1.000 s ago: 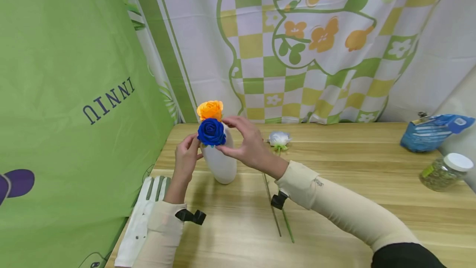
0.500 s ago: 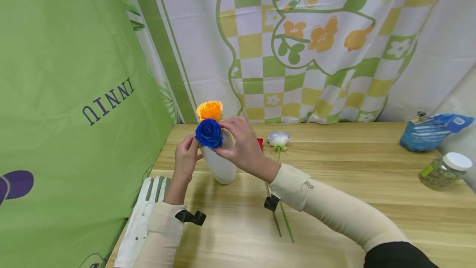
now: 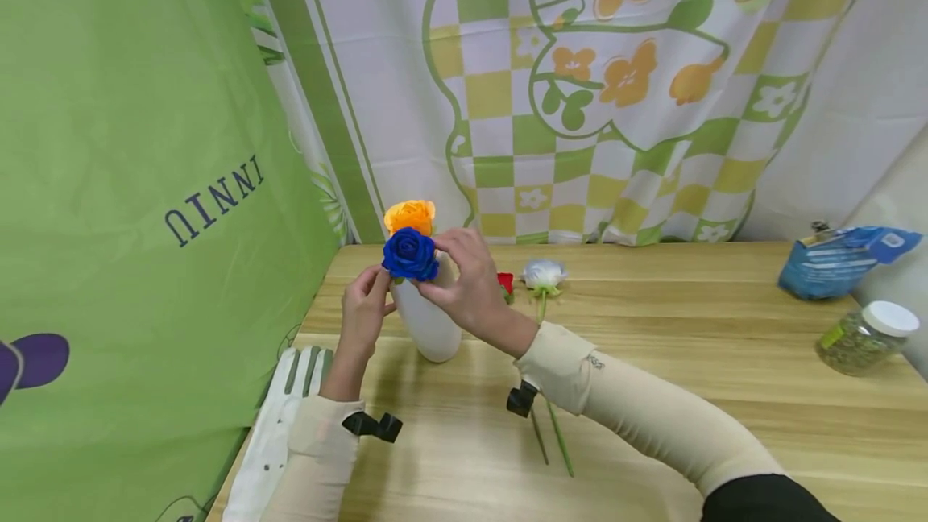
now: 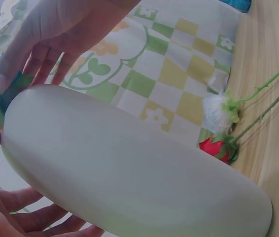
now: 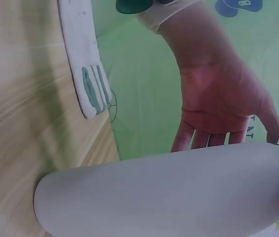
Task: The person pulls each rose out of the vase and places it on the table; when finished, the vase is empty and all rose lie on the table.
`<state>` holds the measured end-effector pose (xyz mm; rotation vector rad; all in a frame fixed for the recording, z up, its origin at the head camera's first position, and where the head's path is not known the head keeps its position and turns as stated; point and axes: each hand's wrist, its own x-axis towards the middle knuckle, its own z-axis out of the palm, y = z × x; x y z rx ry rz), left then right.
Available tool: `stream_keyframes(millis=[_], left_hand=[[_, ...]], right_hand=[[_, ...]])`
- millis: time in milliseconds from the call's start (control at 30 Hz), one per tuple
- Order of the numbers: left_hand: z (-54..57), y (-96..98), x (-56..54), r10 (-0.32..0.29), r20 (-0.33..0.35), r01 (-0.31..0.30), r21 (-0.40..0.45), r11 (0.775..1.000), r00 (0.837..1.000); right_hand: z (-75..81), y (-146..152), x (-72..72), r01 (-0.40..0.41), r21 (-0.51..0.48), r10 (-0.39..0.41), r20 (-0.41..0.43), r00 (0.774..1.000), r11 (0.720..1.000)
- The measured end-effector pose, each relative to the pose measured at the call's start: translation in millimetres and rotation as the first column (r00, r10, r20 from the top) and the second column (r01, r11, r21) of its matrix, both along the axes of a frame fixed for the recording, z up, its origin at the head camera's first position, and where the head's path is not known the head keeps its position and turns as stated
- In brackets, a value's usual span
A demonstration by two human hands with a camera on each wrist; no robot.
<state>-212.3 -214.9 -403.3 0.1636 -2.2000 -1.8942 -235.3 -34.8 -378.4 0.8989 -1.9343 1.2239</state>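
Note:
A tall white vase stands at the left of the table. My left hand holds it near the mouth, its thumb at the rim and its other fingers behind the wall in the right wrist view. The blue rose sits right over the mouth, and my right hand pinches its head between thumb and fingers. Behind the blue bloom, an orange rose rises from the vase. In the left wrist view, green leaves show under the blue petals at the rim. The stems inside the vase are hidden.
Right of the vase lie a red rose and a white rose, stems toward the front. A blue bag and a lidded jar stand far right. A flat white piece with green stripes lies along the left edge.
My right hand has moved slightly left and closed in on the blue rose, whose head shifted a little. More of the red rose now shows. My left hand stays at the vase.

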Motion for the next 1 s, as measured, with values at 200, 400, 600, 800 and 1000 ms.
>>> stream_keyframes(millis=[200, 400, 600, 800, 1000], left_hand=[[0.5, -0.3, 1.3, 0.022, 0.021, -0.022, -0.017, 1.0, 1.0], [0.4, -1.3, 2.0, 0.011, 0.026, -0.01, -0.037, 0.999, 1.0], [0.9, -1.2, 2.3, 0.01, 0.025, -0.009, -0.041, 0.999, 1.0], [0.5, -0.3, 1.3, 0.009, 0.02, -0.008, -0.039, 0.999, 1.0], [0.1, -0.1, 0.2, 0.01, 0.015, -0.009, -0.043, 0.999, 1.0]], right_hand=[[3.5, 2, 2.7, -0.086, -0.143, 0.097, 0.073, 0.993, 0.986], [6.2, 4, 4.4, -0.171, -0.263, 0.222, 0.18, 0.958, 0.95], [10.8, 4, 4.2, -0.152, -0.293, 0.221, 0.22, 0.95, 0.944], [15.9, 5, 3.4, -0.154, -0.324, 0.224, 0.191, 0.956, 0.933], [22.1, 8, -0.2, -0.166, -0.348, 0.234, 0.163, 0.959, 0.923]])
